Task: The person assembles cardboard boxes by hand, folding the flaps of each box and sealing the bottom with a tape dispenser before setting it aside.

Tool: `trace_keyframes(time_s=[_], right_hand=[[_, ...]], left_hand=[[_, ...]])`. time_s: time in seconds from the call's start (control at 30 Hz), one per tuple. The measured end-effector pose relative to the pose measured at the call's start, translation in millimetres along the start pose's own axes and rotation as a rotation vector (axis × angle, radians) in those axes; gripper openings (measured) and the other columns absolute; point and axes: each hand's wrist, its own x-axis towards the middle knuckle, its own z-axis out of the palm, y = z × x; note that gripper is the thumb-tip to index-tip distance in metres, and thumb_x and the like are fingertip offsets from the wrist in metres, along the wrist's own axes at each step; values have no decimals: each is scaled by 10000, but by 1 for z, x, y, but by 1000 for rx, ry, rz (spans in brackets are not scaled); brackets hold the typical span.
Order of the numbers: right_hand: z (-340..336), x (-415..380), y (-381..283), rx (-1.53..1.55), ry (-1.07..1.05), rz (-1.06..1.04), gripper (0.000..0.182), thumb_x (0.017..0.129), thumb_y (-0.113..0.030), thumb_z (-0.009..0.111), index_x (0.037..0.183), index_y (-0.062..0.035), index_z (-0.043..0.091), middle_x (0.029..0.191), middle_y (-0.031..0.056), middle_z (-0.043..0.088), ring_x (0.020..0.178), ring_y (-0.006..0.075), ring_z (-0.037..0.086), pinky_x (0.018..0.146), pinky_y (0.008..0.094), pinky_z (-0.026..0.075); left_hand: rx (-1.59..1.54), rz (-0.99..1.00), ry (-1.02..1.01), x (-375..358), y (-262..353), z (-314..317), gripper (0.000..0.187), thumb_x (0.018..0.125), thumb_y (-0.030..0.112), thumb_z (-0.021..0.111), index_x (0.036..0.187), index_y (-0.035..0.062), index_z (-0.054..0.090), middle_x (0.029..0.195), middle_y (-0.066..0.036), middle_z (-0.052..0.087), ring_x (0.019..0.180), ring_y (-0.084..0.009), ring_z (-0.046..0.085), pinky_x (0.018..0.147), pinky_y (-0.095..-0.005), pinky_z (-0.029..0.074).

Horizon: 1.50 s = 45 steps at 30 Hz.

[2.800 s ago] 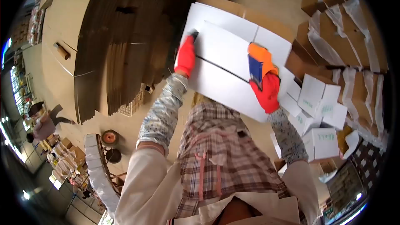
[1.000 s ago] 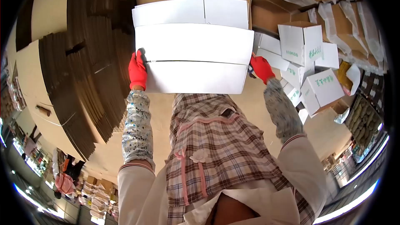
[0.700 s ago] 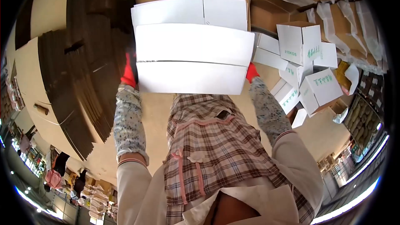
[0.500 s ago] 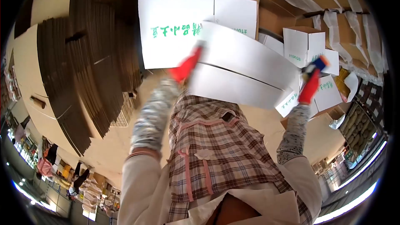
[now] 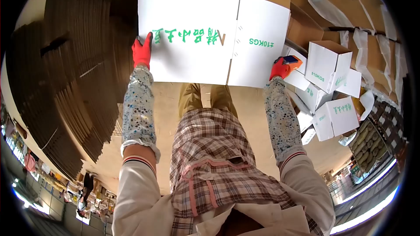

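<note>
A flat white carton (image 5: pixel 188 57) with green lettering is spread out in front of me, printed side up. My left hand (image 5: pixel 142 51), in a red glove, holds its left edge, with the thumb on top and the other fingers at the rim. At the lower right corner of the carton is my right hand (image 5: pixel 278 68), also gloved in red. Its fingers are wrapped round an orange and dark blue hand tool (image 5: pixel 292 62), whose exact kind I cannot tell.
Tall stacks of brown cardboard sheets (image 5: pixel 83 74) stand on my left. To the right, several white boxes (image 5: pixel 336 118) lie in a heap, near brown cartons (image 5: pixel 306 22) with plastic film. A crate of long tan produce (image 5: pixel 367 144) is farther right.
The folded white panel held tilted between my hands no longer shows that way; a flat printed carton now lies between them. My left hand moved left to its edge, my right hand moved left.
</note>
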Motion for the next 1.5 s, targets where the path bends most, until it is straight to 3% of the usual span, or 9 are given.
trace_keyframes(time_s=[0.23, 0.43, 0.63, 0.7, 0.9, 1.07, 1.23, 1.33, 1.5], right_hand=[[-64, 52, 28, 1195, -508, 974, 412, 892, -389, 565, 1099, -35, 612, 998, 81, 650, 878, 194, 642, 730, 335, 525], [-147, 142, -37, 1283, -983, 423, 429, 947, -381, 483, 1190, -30, 527, 1019, 100, 627, 885, 194, 633, 750, 310, 513], [-313, 174, -221, 491, -1531, -605, 570, 806, -428, 661, 1149, 7, 524, 931, 120, 627, 826, 179, 628, 736, 310, 507], [-345, 134, -235, 401, -848, -1424, 617, 723, -378, 738, 1165, -9, 516, 978, 132, 620, 887, 203, 610, 791, 333, 496], [-356, 183, -244, 348, -1385, -294, 553, 690, -381, 754, 1041, 1, 562, 983, 126, 623, 860, 274, 591, 749, 357, 471], [-347, 98, -186, 347, -606, -1130, 443, 726, -344, 746, 988, -27, 583, 807, 115, 567, 875, 314, 549, 803, 415, 429], [-356, 187, -266, 457, -464, -980, 337, 758, -263, 727, 948, -21, 589, 789, 116, 575, 763, 257, 560, 673, 362, 459], [-284, 156, -304, 1147, -994, -265, 314, 819, -253, 659, 995, -11, 563, 838, 136, 588, 801, 280, 557, 696, 373, 455], [-295, 170, -345, 635, -693, -677, 486, 794, -348, 683, 1087, 8, 530, 1000, 160, 569, 935, 316, 530, 840, 400, 429]], left_hand=[[-1047, 201, 156, -91, 45, -96, 359, 905, 228, 589, 1161, -20, 553, 1096, -76, 597, 1038, -173, 535, 894, -279, 417], [-1260, 760, 176, -125, 43, -215, 522, 962, 377, 411, 1381, 71, 358, 1385, -90, 426, 1211, -227, 450, 1006, -367, 353], [-911, 343, 381, -134, 112, -209, 665, 847, 265, 673, 1380, 102, 310, 1207, -68, 481, 1101, -194, 454, 946, -326, 378], [-1031, 445, 158, -111, 92, -197, 635, 866, 247, 651, 1381, 104, 309, 1213, -62, 479, 1113, -174, 459, 947, -308, 379], [-1160, 402, -154, -106, 17, -194, 610, 895, 135, 590, 1415, 119, 272, 1139, -28, 485, 965, -104, 494, 830, -242, 426], [-1185, 416, -103, -166, 41, -219, 609, 892, 104, 571, 1418, 102, 263, 1182, -40, 472, 1003, -112, 486, 860, -244, 421], [-757, 435, -216, -252, 66, -254, 510, 922, 207, 564, 1355, 57, 341, 1279, -79, 451, 1148, -203, 453, 950, -306, 386], [-259, 667, -188, -211, 46, -236, 306, 912, 237, 591, 1077, -12, 528, 886, -124, 535, 844, -211, 541, 738, -345, 437], [105, 1020, -530, -195, 169, -153, 493, 810, 343, 671, 1152, 41, 485, 1078, -166, 527, 996, -357, 511, 859, -425, 408]])
